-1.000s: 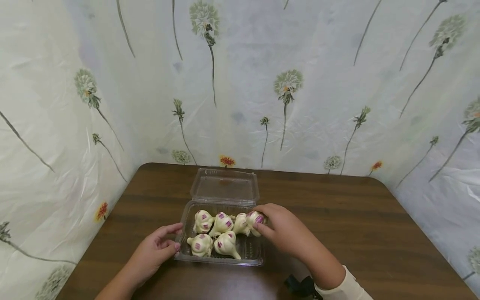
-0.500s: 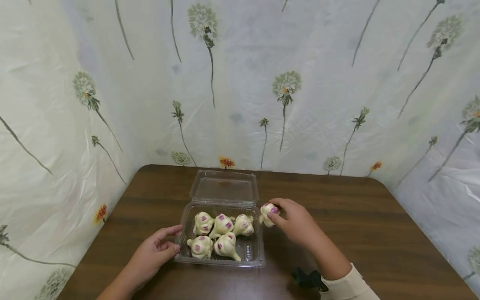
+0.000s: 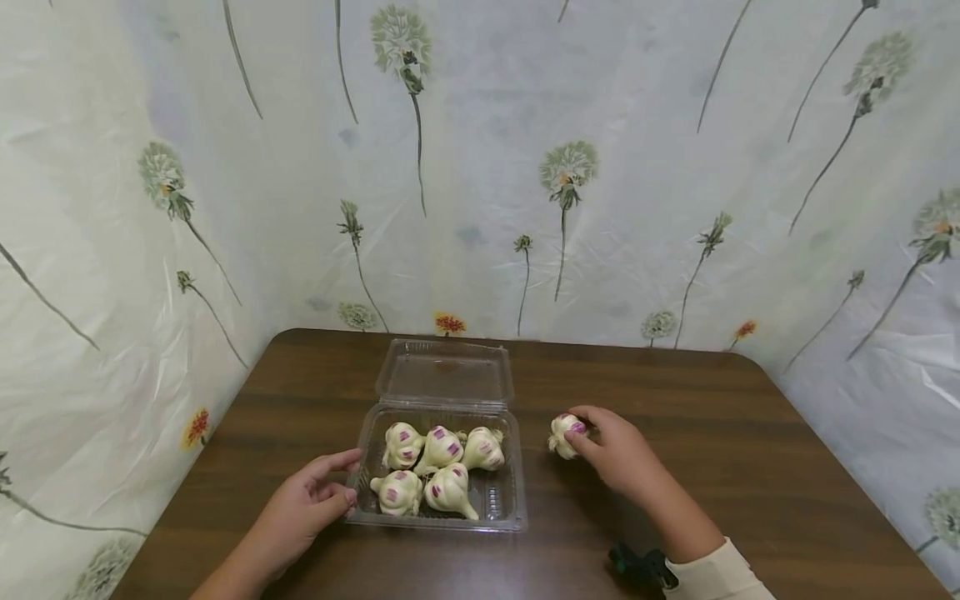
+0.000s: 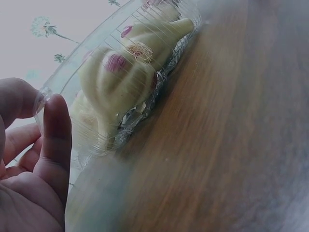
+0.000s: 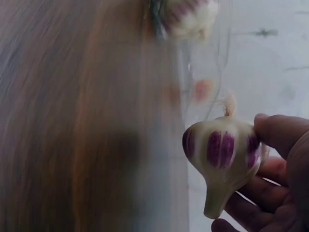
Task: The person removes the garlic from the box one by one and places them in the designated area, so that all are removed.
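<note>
A clear plastic clamshell container (image 3: 517, 500) sits on the brown table with its lid (image 3: 446, 372) folded back. Several garlic bulbs, white with purple patches, lie in it in two rows, such as the front garlic bulb (image 3: 450, 489). My left hand (image 3: 303, 504) pinches the container's left rim between thumb and fingers, plain in the left wrist view at the rim (image 4: 43, 99). To the right of the container, my right hand (image 3: 618, 450) holds one garlic bulb (image 5: 222, 150) between thumb and fingers, above the table, stem pointing down in the right wrist view.
The wooden table (image 3: 675, 400) extends right and left of the container. Flower-printed sheeting (image 3: 480, 167) hangs behind and along both sides. A dark band or strap (image 3: 637, 567) is by the right wrist, near the cream sleeve (image 3: 720, 575).
My right hand has lifted a garlic bulb out of the container's right side and carried it rightward over the table. The left hand has stayed at the container's rim.
</note>
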Tool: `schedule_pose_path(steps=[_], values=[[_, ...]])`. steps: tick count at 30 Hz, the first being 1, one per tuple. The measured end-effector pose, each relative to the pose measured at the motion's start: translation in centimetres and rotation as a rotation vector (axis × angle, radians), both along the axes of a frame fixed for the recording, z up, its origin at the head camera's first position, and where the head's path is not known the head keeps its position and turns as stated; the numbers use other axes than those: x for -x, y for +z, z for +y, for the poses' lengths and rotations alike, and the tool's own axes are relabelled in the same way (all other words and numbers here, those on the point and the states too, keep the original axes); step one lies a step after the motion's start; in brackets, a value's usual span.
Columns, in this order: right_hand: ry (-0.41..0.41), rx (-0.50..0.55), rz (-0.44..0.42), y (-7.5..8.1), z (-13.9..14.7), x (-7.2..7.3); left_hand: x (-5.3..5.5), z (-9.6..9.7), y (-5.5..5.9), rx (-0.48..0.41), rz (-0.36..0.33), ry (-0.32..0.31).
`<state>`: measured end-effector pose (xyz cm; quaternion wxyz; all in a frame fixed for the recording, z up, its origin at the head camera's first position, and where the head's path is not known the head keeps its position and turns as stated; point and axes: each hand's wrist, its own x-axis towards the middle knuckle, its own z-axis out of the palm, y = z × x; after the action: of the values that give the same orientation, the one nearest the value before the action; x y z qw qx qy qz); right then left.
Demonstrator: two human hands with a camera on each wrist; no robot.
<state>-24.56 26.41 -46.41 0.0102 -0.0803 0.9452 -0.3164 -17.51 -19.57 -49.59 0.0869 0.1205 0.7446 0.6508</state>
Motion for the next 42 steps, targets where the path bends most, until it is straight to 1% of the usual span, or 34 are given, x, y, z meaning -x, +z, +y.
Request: schedule_pose_path(steps=[3,9,16,23,31,36,42], values=[[-0.014,-0.014,-0.020,-0.4,0.8,0.0,-0.1,-0.1,0.1,0.003,-0.002,0.002],[-0.029,-0.095,-0.005,-0.7,2.0,-0.1,-0.1,0.0,0.0,-0.001,0.006,-0.001],[-0.031,-0.087,-0.022,-0.8,2.4,-0.1,0.1,0.0,0.0,0.002,0.004,0.005],[-0.029,-0.105,-0.014,-1.0,2.7,0.1,0.1,-0.2,0.0,0.002,-0.002,0.012],[-0.024,-0.071,-0.005,-1.4,2.6,0.3,0.0,-0.4,0.1,0.007,0.005,0.018],[-0.043,-0.063,-0.005,-1.4,2.9,0.1,0.1,-0.2,0.3,0.006,0.001,0.015],[-0.035,-0.073,0.006,-1.3,2.9,0.0,0.0,-0.2,0.3,-0.005,-0.004,0.015]])
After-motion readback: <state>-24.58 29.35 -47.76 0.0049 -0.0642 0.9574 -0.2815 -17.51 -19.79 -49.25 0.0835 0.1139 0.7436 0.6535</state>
